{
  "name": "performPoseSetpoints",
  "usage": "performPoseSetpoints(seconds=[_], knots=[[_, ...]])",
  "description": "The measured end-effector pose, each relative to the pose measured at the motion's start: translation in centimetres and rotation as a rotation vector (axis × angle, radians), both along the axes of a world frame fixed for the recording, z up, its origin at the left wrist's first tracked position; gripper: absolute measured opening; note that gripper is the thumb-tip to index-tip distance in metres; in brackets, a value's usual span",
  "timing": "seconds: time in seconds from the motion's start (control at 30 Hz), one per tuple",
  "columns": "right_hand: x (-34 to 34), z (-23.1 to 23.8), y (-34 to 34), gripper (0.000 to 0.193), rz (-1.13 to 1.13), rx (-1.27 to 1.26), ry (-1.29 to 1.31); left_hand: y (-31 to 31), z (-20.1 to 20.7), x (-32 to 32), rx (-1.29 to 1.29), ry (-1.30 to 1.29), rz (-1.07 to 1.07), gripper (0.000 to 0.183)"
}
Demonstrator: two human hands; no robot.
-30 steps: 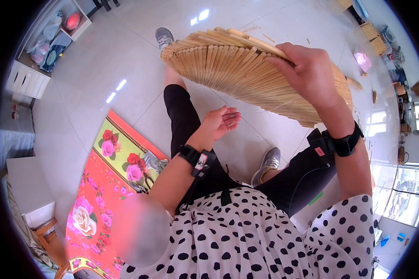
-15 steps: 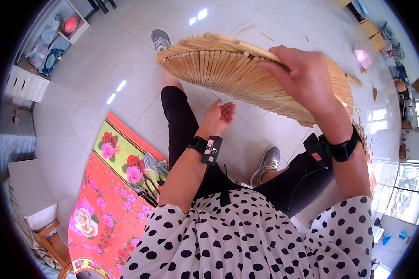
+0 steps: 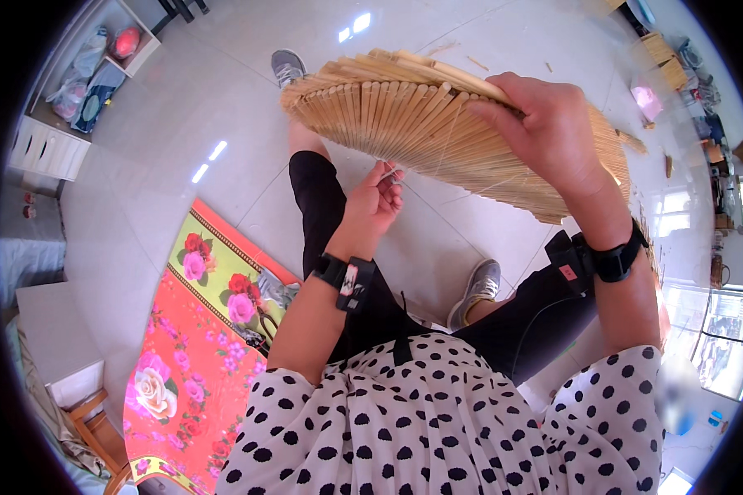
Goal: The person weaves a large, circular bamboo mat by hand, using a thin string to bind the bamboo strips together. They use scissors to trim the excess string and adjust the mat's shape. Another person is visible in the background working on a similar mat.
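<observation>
A curved mat of straw-coloured sticks, bound side by side, spreads across the space between my legs like a fan. My right hand is closed over its upper edge, thumb on the near face and fingers behind. Below the mat's lower edge, my left hand has its fingers curled in a pinch on a thin white string. The string runs up towards the sticks, and a fine strand crosses their face. Both wrists wear black straps with small devices.
A red floral cloth covers a surface at my left, with scissors handles and a grey bundle on it. Stick scraps litter the tiled floor. Shelves stand at far left; assorted goods line the right wall.
My left hand has moved slightly up and left, its fingers drawn in, with the white string now showing between them. The mat and my right hand have shifted slightly right.
</observation>
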State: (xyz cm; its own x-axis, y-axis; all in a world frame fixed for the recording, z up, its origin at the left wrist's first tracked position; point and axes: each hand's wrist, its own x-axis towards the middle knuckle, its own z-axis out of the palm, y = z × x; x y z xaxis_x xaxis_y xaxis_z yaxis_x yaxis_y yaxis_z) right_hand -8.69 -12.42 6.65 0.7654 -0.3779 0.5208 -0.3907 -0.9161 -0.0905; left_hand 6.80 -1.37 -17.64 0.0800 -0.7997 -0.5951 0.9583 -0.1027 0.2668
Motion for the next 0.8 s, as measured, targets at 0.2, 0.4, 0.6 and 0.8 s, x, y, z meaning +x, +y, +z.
performPoseSetpoints(seconds=[0.2, 0.4, 0.6, 0.8], knots=[[0.0, 0.3, -0.1, 0.03, 0.007, 0.006, 0.004, 3.9, 6.8, 1.8, -0.242, -0.177, -0.012, 0.024], [0.2, 0.5, 0.1, 0.031, -0.023, 0.032, 0.022, 6.2, 11.7, 1.8, -0.368, -0.496, -0.068, 0.022], [0.0, 0.3, 0.1, 0.029, -0.038, 0.051, 0.016, 7.6, 16.1, 0.9, -0.424, -0.988, -0.181, 0.025], [1.2, 0.8, -1.2, 0.022, -0.208, 0.193, 0.297, 8.1, 18.6, 1.6, -0.322, -1.29, -0.035, 0.012]])
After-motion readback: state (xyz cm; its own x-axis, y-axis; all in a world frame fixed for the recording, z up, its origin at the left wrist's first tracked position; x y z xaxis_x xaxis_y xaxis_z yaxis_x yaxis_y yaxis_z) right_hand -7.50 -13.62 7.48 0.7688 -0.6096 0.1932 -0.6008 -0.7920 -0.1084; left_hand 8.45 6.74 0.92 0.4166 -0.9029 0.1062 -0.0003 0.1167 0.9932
